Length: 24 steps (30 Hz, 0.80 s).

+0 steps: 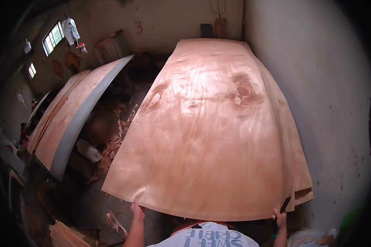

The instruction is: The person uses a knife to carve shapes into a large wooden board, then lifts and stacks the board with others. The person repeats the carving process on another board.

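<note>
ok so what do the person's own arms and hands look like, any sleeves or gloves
The left hand and right hand wear no visible gloves, and no sleeves show on the forearms. The shirt is pale with large blue-grey lettering.

We count two hands, one left hand (138, 208) and one right hand (280, 217); one black tool (285, 204); and one topmost wood sheet (210, 160), with at least three holes (244, 91). Beyond, we find two windows (53, 38), two diamond-shaped panels (73, 61), one hanging bag (71, 31) and one tub (82, 48).
</note>
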### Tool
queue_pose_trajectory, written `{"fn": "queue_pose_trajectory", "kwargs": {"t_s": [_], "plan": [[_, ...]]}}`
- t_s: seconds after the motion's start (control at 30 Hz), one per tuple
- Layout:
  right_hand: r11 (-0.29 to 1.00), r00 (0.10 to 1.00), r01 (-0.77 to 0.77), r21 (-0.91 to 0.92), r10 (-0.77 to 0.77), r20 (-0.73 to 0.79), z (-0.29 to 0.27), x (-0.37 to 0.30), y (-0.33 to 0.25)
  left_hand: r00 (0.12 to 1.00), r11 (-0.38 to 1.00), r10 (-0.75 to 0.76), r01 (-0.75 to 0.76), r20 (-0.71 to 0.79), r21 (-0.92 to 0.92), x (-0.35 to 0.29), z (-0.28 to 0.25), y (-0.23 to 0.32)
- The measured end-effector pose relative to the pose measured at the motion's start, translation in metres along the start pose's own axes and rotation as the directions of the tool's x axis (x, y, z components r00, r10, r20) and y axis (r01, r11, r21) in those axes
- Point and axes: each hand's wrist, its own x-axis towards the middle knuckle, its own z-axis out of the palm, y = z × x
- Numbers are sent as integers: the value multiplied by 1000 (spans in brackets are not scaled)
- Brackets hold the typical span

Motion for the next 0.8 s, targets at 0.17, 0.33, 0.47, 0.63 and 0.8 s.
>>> {"fn": "queue_pose_trajectory", "kwargs": {"t_s": [0.17, 0.33, 0.47, 0.63, 0.8], "plan": [[998, 1000, -5, 67, 3, 23, 12, 12, 5, 989, 982, 144, -147, 35, 120, 22, 6, -12], [998, 999, 48, -28, -48, -2, 18, 69, 27, 997, 965, 45, -60, 66, 253, 61, 35, -27], [997, 998, 63, -54, -63, -2, 25, 84, 21, 998, 941, -56, 45, 25, 336, 82, 38, -32], [980, 999, 32, -197, -33, -4, 26, 93, 14, 991, 961, -134, 125, 20, 248, 89, 30, -44], [880, 995, 3, -474, -50, -86, 19, 106, 16, 996, 981, -87, 85, 0, 176, 69, 36, -31]]}}
